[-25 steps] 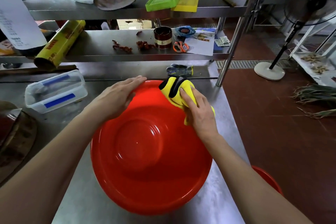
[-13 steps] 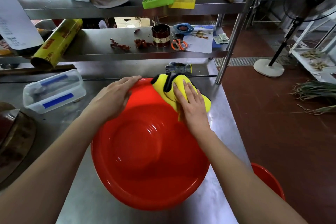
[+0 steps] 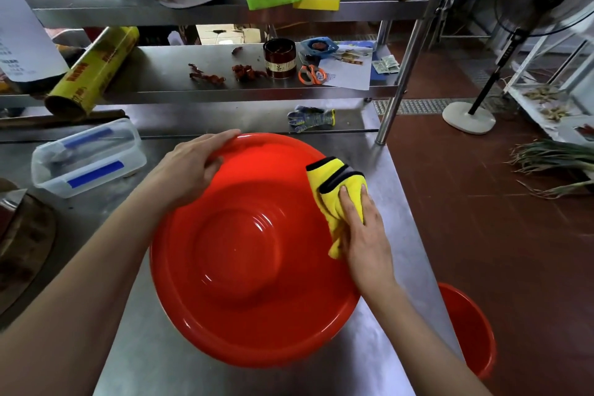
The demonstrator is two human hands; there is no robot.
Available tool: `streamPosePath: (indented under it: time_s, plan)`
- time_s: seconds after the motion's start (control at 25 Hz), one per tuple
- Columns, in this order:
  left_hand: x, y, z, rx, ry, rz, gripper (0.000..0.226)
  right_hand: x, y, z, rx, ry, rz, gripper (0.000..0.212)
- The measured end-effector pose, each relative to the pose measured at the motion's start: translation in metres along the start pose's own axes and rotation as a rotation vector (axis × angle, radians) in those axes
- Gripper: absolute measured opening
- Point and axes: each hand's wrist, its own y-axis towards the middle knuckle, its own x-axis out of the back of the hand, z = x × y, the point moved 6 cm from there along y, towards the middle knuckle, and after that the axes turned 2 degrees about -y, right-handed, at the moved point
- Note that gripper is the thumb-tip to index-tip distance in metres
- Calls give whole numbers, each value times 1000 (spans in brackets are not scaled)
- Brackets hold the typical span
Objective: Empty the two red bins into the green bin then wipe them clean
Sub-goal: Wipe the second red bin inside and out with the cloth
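- A clear plastic box [image 3: 88, 157] with blue strips sits on the steel tabletop [image 3: 154, 357], at about 9 o'clock from the big bin.
- The left hand [image 3: 193, 167] lies on the bin's rim at 11 o'clock, fingers bent over the edge, holding it.
- The big red bin [image 3: 244, 267] sits in the middle of the tabletop.
- A yellow cloth [image 3: 337, 193] lies on the bin's rim at 2 o'clock.
- The right hand [image 3: 366, 235] presses flat on the cloth, fingers straight.
- A second red bin [image 3: 469, 331] stands on the floor at 4 o'clock.
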Motion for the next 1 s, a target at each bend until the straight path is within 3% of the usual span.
streamPosePath:
  time_s: [0.2, 0.4, 0.64, 0.76, 1.0]
  plan:
    - [1, -2, -10, -2, -27, -1, 58, -2, 33, 4, 38, -8, 16, 100]
    - [-4, -5, -30, -35, -37, -8, 58, 10, 93, 66, 267, -40, -84, 94]
    - [-6, -14, -24, -60, -17, 6, 51, 13, 94, 113, 486, -50, -116, 97]
    - [-1, -16, -18, -21, -37, -33, 58, 10, 91, 90, 367, -79, -136, 92]
    - [3, -19, -12, 61, -56, -64, 58, 5, 45, 22, 72, -10, 36, 123]
